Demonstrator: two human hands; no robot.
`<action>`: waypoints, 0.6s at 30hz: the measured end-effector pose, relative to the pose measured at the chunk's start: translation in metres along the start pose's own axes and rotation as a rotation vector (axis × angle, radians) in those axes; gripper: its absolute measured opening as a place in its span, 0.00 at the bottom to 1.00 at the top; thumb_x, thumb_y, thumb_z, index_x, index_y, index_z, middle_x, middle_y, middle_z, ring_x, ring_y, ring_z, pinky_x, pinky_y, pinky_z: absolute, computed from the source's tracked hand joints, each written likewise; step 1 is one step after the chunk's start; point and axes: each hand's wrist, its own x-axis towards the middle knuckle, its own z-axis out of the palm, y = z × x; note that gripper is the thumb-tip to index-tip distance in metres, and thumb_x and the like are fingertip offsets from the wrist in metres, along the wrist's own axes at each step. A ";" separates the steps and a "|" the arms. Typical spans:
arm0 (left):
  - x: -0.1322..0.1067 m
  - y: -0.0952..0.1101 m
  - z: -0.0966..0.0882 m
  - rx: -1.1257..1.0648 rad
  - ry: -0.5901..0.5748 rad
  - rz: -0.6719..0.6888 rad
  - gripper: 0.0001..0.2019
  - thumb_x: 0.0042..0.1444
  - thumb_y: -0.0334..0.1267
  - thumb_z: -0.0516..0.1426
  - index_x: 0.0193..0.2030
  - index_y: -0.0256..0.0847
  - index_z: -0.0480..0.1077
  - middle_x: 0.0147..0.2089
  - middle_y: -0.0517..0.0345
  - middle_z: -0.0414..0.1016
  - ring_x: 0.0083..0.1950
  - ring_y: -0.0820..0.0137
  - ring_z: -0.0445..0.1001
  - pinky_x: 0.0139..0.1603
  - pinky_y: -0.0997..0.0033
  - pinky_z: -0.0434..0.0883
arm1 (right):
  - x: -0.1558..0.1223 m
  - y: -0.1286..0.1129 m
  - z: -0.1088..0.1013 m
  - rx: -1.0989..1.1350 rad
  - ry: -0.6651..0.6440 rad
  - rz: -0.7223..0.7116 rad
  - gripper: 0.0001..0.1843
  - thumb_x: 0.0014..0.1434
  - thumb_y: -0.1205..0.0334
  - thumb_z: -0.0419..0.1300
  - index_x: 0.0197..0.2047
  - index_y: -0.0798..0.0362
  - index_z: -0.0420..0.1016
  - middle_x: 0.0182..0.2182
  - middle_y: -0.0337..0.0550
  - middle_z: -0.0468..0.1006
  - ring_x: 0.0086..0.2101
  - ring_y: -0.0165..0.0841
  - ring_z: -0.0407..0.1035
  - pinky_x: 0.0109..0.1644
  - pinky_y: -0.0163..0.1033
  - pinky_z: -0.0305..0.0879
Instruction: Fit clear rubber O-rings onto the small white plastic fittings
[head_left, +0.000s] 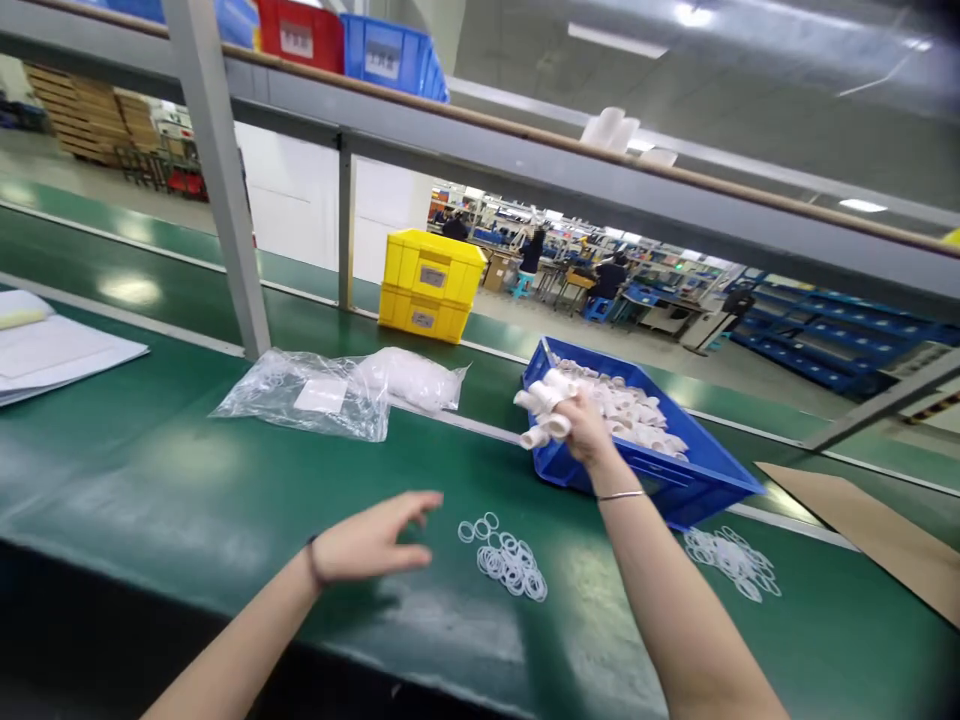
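Observation:
My right hand [587, 428] grips several short white pipe fittings [546, 405] at the near left side of a blue bin [720, 483]. More white fittings [626, 405] lie heaped inside that bin. Over the green table, my left hand [382, 540] hangs with thumb and fingers apart and nothing in it. Just right of it lies a loose pile of thin white rings [514, 563], with a few rings set slightly apart. A second pile of white rings [731, 560] rests in front of the bin, to the right of my right forearm.
A clear plastic bag [262, 395] and a bag of white material [412, 378] lie behind my left hand. Stacked yellow boxes [427, 310] stand farther back. Papers [67, 350] are at the left, cardboard [870, 520] at the right. A grey post [217, 180] supports the overhead shelf.

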 end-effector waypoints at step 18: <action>0.106 -0.100 0.027 0.350 0.387 0.047 0.60 0.34 0.44 0.68 0.68 0.40 0.34 0.69 0.36 0.37 0.70 0.51 0.36 0.66 0.47 0.43 | -0.052 0.117 0.106 -0.767 -0.438 0.021 0.23 0.44 0.54 0.64 0.43 0.55 0.71 0.40 0.46 0.70 0.43 0.41 0.65 0.49 0.45 0.61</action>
